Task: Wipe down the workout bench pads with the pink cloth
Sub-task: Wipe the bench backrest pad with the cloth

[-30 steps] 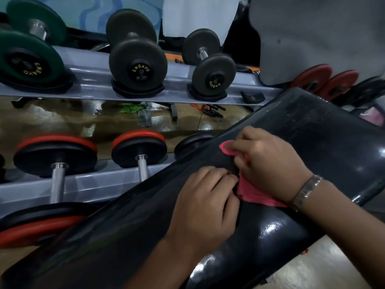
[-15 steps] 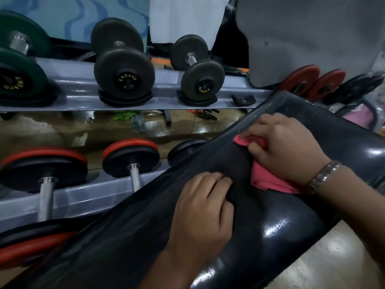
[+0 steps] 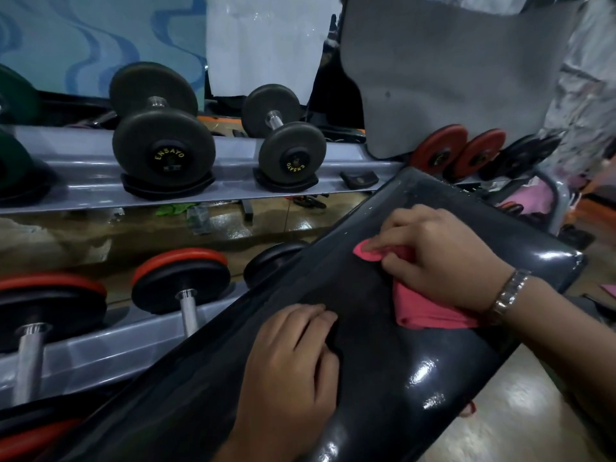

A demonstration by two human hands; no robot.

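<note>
A long black glossy bench pad (image 3: 416, 368) runs diagonally from lower left to upper right. My right hand (image 3: 440, 258), with a metal watch on its wrist, presses the pink cloth (image 3: 423, 311) flat on the pad's upper half; folds of the cloth show beyond the fingertips and below the palm. My left hand (image 3: 290, 365) rests lower on the pad, its fingers curled against the surface and holding nothing.
A grey two-tier dumbbell rack (image 3: 233, 176) stands just behind the pad, with black dumbbells (image 3: 163, 135) above and red-rimmed ones (image 3: 181, 285) below. Red weight plates (image 3: 440, 151) lean at the back right. Shiny floor (image 3: 520, 425) shows at lower right.
My right hand has slid the pink cloth up the pad toward its far end, away from my left hand, which stayed in place.
</note>
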